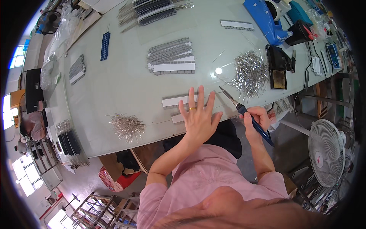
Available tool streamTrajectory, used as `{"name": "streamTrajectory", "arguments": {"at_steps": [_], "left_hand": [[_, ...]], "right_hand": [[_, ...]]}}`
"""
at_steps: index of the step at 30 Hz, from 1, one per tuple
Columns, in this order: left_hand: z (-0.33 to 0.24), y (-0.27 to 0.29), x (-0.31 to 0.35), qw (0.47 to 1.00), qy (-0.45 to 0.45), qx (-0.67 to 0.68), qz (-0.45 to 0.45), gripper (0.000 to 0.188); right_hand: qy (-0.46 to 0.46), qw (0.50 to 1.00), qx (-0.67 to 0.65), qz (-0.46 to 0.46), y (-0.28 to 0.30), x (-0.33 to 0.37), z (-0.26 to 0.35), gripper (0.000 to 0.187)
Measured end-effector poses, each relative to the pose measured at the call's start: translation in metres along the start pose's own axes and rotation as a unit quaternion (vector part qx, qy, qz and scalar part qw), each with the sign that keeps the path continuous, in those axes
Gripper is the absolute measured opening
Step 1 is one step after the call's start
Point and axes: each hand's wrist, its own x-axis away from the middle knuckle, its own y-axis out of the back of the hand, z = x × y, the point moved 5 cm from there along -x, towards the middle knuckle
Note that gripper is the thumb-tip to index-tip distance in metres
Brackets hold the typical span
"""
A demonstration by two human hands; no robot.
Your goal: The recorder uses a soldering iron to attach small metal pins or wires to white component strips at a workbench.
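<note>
Frame centre: left hand (199, 120) over white-grey strip (172, 102), fingers apart; right hand (254, 121) clamped on soldering iron (241, 109). Careless swing could burn left.

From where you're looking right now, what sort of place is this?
Probably a small electronics assembly workshop: the right hand holds a soldering iron, a black iron stand sits on the worktable, and a heap of thin metal leads lies nearby.
</note>
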Motion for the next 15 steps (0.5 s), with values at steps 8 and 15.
{"name": "streamTrajectory", "arguments": {"at_steps": [8,15], "left_hand": [[0.050,0.027,0.023,0.999,-0.022,-0.017,0.021,0.056],[0.067,0.030,0.027,0.999,-0.023,-0.049,0.000,0.049]], "right_hand": [[0.068,0.993,0.089,0.043,-0.010,-0.007,0.015,0.014],[0.078,0.988,0.113,0.072,-0.027,-0.015,0.025,0.015]]}}
